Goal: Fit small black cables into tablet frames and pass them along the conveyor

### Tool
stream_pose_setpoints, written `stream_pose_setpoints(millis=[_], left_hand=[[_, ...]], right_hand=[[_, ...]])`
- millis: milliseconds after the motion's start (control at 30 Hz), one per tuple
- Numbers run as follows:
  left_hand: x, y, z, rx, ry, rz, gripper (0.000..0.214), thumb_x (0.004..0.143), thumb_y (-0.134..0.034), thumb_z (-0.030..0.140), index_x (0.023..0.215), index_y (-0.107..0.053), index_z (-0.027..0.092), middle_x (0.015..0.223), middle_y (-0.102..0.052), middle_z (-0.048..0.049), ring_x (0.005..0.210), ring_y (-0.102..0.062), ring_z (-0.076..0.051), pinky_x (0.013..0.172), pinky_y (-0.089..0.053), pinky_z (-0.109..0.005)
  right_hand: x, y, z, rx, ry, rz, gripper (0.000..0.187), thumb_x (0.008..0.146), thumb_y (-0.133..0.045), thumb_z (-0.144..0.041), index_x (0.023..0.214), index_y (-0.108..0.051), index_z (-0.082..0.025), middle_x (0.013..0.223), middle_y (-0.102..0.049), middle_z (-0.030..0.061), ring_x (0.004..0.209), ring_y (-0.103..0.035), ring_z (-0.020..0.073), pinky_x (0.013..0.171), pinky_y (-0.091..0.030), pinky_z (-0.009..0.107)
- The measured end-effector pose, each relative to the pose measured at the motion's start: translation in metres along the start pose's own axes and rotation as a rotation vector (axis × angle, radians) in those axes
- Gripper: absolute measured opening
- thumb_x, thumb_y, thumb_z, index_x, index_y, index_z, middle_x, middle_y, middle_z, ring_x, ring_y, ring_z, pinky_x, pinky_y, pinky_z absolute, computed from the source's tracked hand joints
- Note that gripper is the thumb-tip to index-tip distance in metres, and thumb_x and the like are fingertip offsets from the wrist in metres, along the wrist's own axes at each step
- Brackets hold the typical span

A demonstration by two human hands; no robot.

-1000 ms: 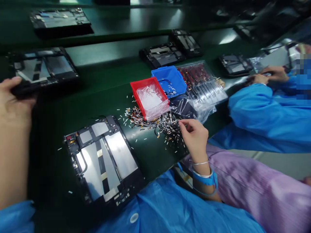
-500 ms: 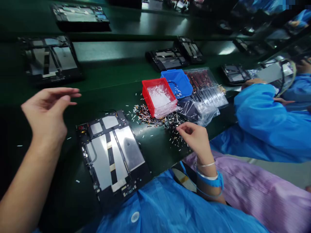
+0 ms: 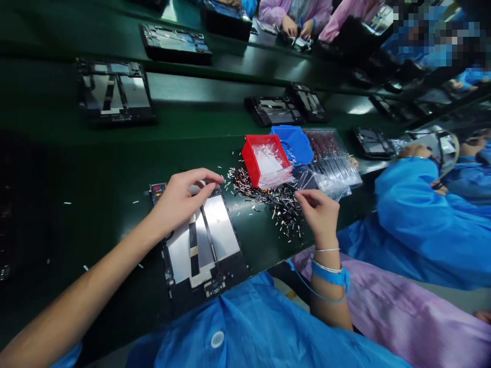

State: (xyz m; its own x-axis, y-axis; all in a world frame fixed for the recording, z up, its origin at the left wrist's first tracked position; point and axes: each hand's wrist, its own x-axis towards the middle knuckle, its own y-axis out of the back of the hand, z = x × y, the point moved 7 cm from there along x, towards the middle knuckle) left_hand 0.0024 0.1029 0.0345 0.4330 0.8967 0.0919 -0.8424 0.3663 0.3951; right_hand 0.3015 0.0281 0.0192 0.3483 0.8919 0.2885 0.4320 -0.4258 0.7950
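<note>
An opened tablet (image 3: 207, 245) with silver plates and black strips lies face down on the green bench in front of me. My left hand (image 3: 180, 199) rests over its upper left corner, fingers bent and pointing right, with nothing in them. My right hand (image 3: 318, 214) hovers at the right edge of a heap of small connector parts (image 3: 268, 194), fingertips pinched together; what they hold is too small to name. A blue wrist strap (image 3: 332, 276) and two bangles circle my right wrist.
A red bin (image 3: 251, 163) lined with plastic and a blue bin (image 3: 295, 143) stand behind the heap, with a clear tray of parts (image 3: 333, 158) to the right. Other opened tablets (image 3: 113, 94) lie on the belt. Co-workers in blue (image 3: 418, 214) sit right and opposite.
My left hand let go of a tablet at the far left, swung right and came down on the tablet in front of me. My right hand stayed at the parts heap.
</note>
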Motion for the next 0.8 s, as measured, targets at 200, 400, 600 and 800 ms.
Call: stream_pose_setpoints(millis=[200,400,600,800], left_hand=[[-0.006,-0.020,0.002,-0.132,0.011,-0.106,0.021,0.087,-0.054,0.029,0.096,-0.068,0.016,0.095,-0.072,-0.0061,0.089,-0.066,-0.019,0.078,-0.050,-0.032],[-0.018,-0.059,-0.007,-0.519,0.158,-0.421,0.034,0.090,-0.048,0.042,0.096,-0.067,0.014,0.095,-0.071,-0.0092,0.082,-0.066,-0.017,0.064,-0.046,-0.025],[-0.018,-0.059,-0.009,-0.709,0.231,-0.387,0.028,0.085,-0.057,0.039,0.073,-0.059,0.014,0.064,-0.064,-0.0022,0.052,-0.056,-0.009,0.048,-0.034,-0.019],[-0.016,-0.050,-0.008,-0.682,0.192,-0.192,0.026,0.082,-0.061,0.039,0.076,-0.059,0.014,0.063,-0.066,-0.0027,0.050,-0.054,-0.009,0.047,-0.038,-0.020]], right_hand=[[-0.010,0.006,-0.040,0.240,0.121,-0.021,0.016,0.079,-0.064,-0.031,0.069,-0.070,-0.020,0.069,-0.068,0.0035,0.061,-0.058,0.0158,0.057,-0.044,0.030],[-0.024,-0.010,-0.138,0.334,0.749,-0.219,0.012,0.085,-0.062,-0.018,0.081,-0.071,-0.023,0.077,-0.071,0.0016,0.073,-0.061,0.0157,0.066,-0.050,0.033],[-0.020,-0.017,-0.162,0.184,0.929,-0.020,0.019,0.085,-0.060,-0.011,0.087,-0.071,-0.026,0.093,-0.073,0.0019,0.086,-0.059,0.0190,0.068,-0.053,0.036],[-0.030,-0.008,-0.163,0.221,0.790,0.165,0.017,0.081,-0.066,-0.010,0.089,-0.069,-0.025,0.088,-0.072,0.0026,0.082,-0.062,0.0180,0.071,-0.052,0.037]])
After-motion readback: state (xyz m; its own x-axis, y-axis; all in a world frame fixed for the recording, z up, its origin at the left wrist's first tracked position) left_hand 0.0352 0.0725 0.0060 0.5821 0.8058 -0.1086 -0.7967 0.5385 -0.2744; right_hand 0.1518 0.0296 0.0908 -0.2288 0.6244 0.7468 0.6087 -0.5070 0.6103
